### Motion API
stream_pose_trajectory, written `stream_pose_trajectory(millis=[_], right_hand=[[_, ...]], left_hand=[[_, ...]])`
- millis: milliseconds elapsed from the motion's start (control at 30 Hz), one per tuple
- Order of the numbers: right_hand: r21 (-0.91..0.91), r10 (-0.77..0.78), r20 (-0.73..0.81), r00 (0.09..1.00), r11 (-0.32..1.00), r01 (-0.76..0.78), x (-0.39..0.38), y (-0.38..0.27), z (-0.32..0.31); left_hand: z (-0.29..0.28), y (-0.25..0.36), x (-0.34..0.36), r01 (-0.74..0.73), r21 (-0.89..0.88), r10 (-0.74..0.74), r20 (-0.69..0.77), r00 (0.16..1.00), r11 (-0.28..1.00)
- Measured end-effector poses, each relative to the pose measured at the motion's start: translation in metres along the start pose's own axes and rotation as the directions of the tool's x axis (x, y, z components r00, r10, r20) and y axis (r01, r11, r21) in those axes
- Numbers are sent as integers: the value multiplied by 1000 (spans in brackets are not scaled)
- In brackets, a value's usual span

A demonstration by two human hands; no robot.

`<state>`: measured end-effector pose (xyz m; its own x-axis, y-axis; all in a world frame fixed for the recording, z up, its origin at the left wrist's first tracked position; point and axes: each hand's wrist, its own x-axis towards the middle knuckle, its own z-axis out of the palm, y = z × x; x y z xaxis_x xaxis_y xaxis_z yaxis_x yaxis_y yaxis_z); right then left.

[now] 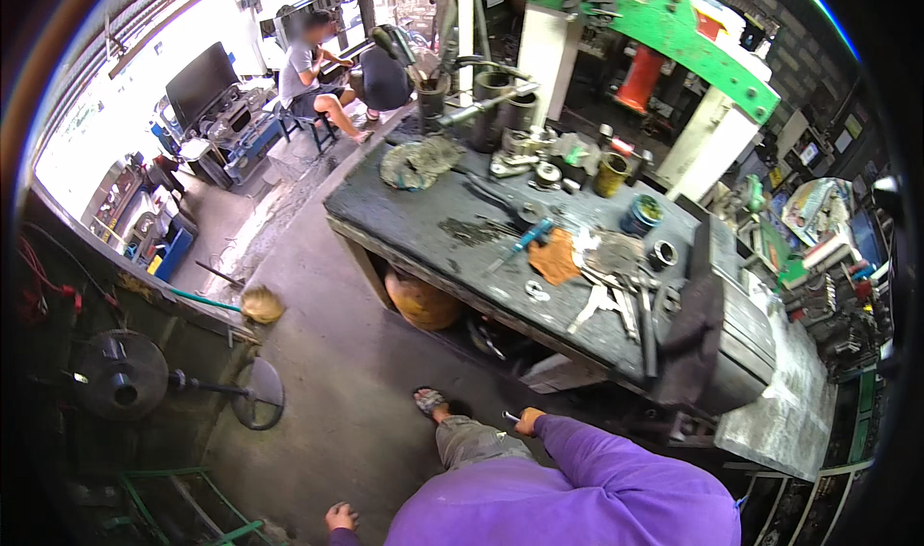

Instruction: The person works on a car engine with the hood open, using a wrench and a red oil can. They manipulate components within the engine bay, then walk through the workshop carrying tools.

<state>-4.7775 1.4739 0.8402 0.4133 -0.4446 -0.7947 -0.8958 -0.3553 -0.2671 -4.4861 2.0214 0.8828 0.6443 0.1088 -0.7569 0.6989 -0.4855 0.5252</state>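
Note:
My right hand, at the end of a purple sleeve, is closed around a short shiny metal tool. Only the tool's tip sticks out, so its exact kind is hidden. The hand hangs low, apart from the workbench in front of it. My left hand hangs beside my body over the floor, fingers loosely bent and nothing visible in them. On the bench lie an orange cloth, a blue-handled tool, a silver metal piece and several long wrenches or bars.
A vise-like dark metal block stands at the bench's right end. Behind rises a green-and-white press frame. A broom and a pedestal fan are at left. Another person sits on a stool at the far left.

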Motion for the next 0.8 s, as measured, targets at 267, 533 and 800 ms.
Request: stream_pose_trajectory(millis=[267,533,800], right_hand=[[-72,-168,57,984,982,172,109,-252,-139],[44,-390,-67,918,919,393,205,-458,-207],[-13,-449,104,887,891,453,227,-620,-233]], left_hand=[[1,154,39,-133,257,127,39,991,957],[-48,212,227,-281,646,145,256,956,710],[-52,462,381,-115,182,66,255,965,977]])
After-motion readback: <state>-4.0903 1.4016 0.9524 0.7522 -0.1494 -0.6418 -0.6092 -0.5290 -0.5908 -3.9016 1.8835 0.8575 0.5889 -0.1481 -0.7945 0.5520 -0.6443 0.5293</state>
